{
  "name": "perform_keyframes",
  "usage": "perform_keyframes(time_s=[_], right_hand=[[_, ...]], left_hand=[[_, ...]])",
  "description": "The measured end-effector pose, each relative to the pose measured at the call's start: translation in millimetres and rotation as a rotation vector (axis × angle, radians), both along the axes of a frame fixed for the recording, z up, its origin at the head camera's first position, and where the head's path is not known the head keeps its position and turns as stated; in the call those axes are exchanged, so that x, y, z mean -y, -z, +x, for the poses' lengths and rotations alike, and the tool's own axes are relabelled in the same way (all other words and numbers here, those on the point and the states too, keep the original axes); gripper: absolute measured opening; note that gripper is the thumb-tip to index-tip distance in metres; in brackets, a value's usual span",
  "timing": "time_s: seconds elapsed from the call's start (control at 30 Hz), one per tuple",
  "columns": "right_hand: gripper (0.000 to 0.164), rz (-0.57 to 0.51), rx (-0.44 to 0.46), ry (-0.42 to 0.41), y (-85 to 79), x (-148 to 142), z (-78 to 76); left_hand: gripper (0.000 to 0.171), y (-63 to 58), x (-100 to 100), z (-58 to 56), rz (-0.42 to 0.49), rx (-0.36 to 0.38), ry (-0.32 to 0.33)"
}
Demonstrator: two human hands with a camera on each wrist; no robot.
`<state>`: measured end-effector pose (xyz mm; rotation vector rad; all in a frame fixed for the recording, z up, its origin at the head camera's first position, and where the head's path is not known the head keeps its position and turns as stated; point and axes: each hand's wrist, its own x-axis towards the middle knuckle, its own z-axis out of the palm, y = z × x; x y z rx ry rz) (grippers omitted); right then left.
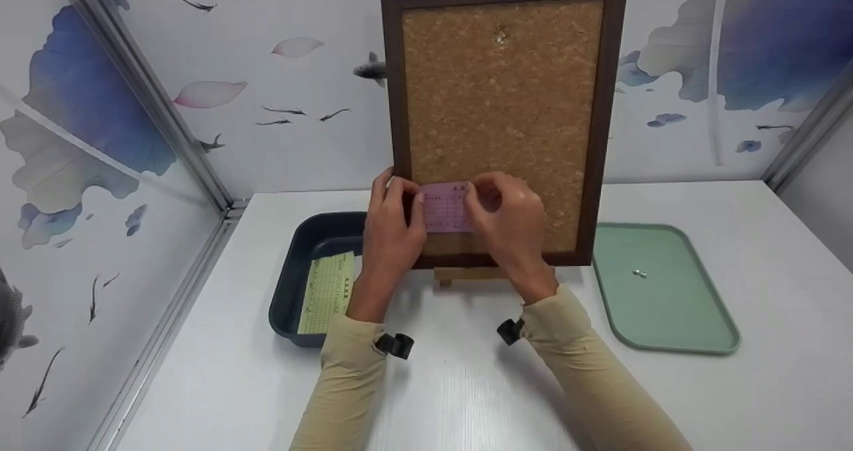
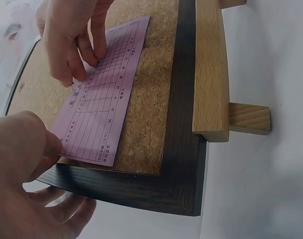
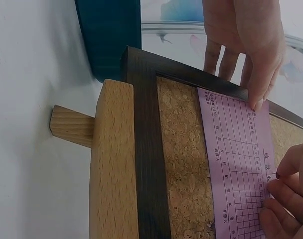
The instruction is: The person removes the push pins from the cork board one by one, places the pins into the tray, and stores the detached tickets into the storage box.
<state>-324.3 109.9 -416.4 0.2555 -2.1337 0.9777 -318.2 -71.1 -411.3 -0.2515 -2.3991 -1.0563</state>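
Observation:
A pink receipt slip (image 1: 445, 211) lies against the lower left of a wood-framed cork board (image 1: 500, 118). The left hand (image 1: 393, 224) holds the slip's left edge against the cork with the thumb, its other fingers behind the dark frame (image 2: 126, 186). At the slip's top edge the right hand (image 1: 510, 218) pinches a small clear push pin (image 2: 72, 86), mostly hidden by the fingertips. Whether its point has entered the cork cannot be told. In the right wrist view the slip (image 3: 233, 159) lies nearly flat, its printed table visible.
A dark blue bin (image 1: 283, 304) with yellow slips (image 1: 326, 294) stands left. On the right lies a green tray (image 1: 666, 318) bearing several small shiny pins (image 1: 640, 274). More clear pins (image 1: 501, 36) sit high on the cork. A wooden stand (image 2: 211, 74) supports the board.

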Motion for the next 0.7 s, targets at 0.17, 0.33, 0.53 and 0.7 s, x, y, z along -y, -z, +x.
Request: perform_keyframes(time_s=[0.17,0.33,0.53,0.7], right_hand=[[0.017,-0.017,0.000,-0.028,-1.1,0,1.1],[0.016,-0.028,-0.012,-0.047,-2.6,-1,3.4],[0.016,-0.053,-0.008,-0.064,-6.6,-2,7.1],[0.016,-0.057,-0.014,-0.087,-10.2,-1,10.0]], left_hand=[[0.016,-2.6,1,-0.1,0.013,-0.040,-0.030],[0.013,-3.9,3,0.0,0.031,-0.070,-0.046],[0.013,-7.5,5,0.6,0.052,-0.064,-0.037],[0.013,-8.2,8,0.9,0.060,-0.056,-0.023]])
